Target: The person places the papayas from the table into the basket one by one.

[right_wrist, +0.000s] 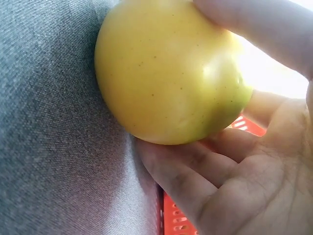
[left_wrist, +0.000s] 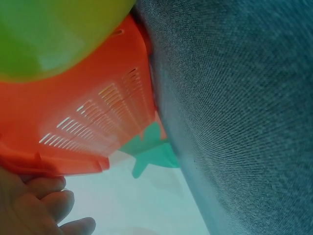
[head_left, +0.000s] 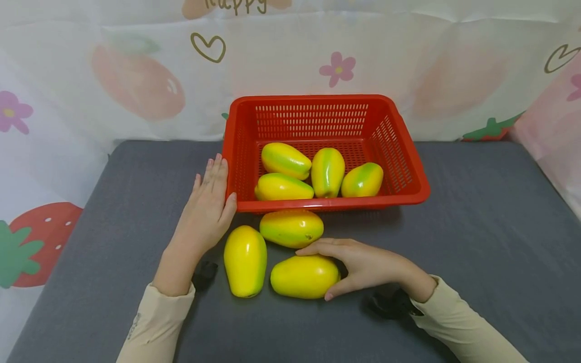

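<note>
My right hand [head_left: 363,262] grips the right end of a yellow papaya [head_left: 305,277] lying on the grey cloth. The right wrist view shows that papaya [right_wrist: 166,73] between the thumb and the curled fingers, still against the cloth. My left hand [head_left: 204,206], fingers straight, rests along the left rim of a red plastic basket [head_left: 331,203]. In the left wrist view its fingertips [left_wrist: 58,203] touch the basket's edge. Two more papayas lie outside: one upright in view [head_left: 245,262] to the left, one crosswise [head_left: 292,228] just below the basket's front rim.
Several yellow-green papayas, among them one [head_left: 328,171] in the middle, lie inside the basket. Grey cloth [head_left: 490,242] covers the table. Behind stands a white printed curtain [head_left: 281,55]. Dark straps [head_left: 388,302] sit at the wrists.
</note>
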### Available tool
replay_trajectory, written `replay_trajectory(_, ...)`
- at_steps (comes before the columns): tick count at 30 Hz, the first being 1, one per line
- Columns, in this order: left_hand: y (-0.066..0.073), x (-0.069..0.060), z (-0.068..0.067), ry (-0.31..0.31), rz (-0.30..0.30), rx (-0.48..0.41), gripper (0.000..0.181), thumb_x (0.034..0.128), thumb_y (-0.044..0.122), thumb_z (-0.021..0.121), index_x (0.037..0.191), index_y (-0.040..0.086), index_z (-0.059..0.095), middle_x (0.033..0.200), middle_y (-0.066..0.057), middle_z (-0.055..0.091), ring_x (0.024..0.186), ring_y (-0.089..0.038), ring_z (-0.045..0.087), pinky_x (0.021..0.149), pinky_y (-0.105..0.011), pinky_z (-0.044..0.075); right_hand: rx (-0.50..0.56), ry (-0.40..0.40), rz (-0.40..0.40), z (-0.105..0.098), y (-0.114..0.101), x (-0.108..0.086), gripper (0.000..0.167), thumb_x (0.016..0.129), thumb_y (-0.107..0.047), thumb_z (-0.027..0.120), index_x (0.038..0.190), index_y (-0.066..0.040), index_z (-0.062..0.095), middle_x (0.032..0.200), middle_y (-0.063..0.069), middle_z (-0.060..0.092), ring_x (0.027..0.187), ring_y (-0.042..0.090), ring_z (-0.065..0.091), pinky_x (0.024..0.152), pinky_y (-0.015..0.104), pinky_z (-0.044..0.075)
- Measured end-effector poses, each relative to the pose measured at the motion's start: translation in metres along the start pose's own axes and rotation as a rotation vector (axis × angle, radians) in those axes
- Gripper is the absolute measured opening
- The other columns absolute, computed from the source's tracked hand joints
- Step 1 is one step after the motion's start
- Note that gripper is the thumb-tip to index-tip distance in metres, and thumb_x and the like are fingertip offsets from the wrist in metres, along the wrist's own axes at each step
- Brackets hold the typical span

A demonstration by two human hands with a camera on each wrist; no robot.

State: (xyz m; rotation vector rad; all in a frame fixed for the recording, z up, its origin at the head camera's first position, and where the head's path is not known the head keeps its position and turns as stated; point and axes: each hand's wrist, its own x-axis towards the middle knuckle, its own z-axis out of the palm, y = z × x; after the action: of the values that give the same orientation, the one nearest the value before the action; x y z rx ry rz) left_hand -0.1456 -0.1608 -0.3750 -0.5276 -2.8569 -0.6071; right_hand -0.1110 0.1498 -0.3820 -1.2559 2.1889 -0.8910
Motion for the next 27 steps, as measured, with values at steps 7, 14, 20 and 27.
replay_trajectory(7, -0.001, 0.000, 0.001, 0.008, 0.008, -0.008, 0.062, 0.0989, 0.024, 0.035, 0.149, -0.003, 0.011, 0.156, -0.018, 0.009, 0.144, -0.028, 0.005, 0.112, -0.054, 0.009, 0.003, 0.002, 0.003, -0.003, -0.002, -0.001, 0.075, 0.076, -0.030, 0.079, 0.140, -0.015, 0.044, 0.140, -0.001, 0.046, 0.126, 0.014, 0.043, 0.104, 0.038, 0.036)
replay_trajectory(14, -0.001, 0.000, 0.001, 0.011, 0.008, -0.011, 0.062, 0.0992, 0.024, 0.035, 0.149, -0.004, 0.011, 0.156, -0.018, 0.009, 0.143, -0.028, 0.006, 0.112, -0.054, 0.009, -0.005, 0.008, 0.003, -0.006, -0.005, -0.004, 0.074, 0.077, -0.030, 0.078, 0.140, -0.015, 0.044, 0.139, 0.000, 0.047, 0.126, 0.014, 0.043, 0.103, 0.038, 0.036)
replay_trajectory(20, -0.001, 0.000, 0.001, 0.015, 0.011, -0.014, 0.062, 0.0994, 0.024, 0.035, 0.149, -0.003, 0.011, 0.156, -0.018, 0.009, 0.143, -0.029, 0.006, 0.112, -0.053, 0.009, -0.014, 0.026, -0.002, -0.008, -0.007, -0.007, 0.075, 0.076, -0.030, 0.079, 0.141, -0.017, 0.044, 0.139, -0.001, 0.046, 0.126, 0.015, 0.043, 0.103, 0.040, 0.036)
replay_trajectory(27, -0.001, 0.000, 0.001, 0.005, 0.008, -0.014, 0.062, 0.0997, 0.024, 0.034, 0.149, -0.003, 0.010, 0.156, -0.018, 0.008, 0.144, -0.028, 0.005, 0.112, -0.053, 0.009, 0.003, 0.030, -0.015, -0.008, -0.012, -0.008, 0.076, 0.075, -0.029, 0.080, 0.141, -0.018, 0.043, 0.140, -0.003, 0.045, 0.126, 0.013, 0.042, 0.104, 0.038, 0.036)
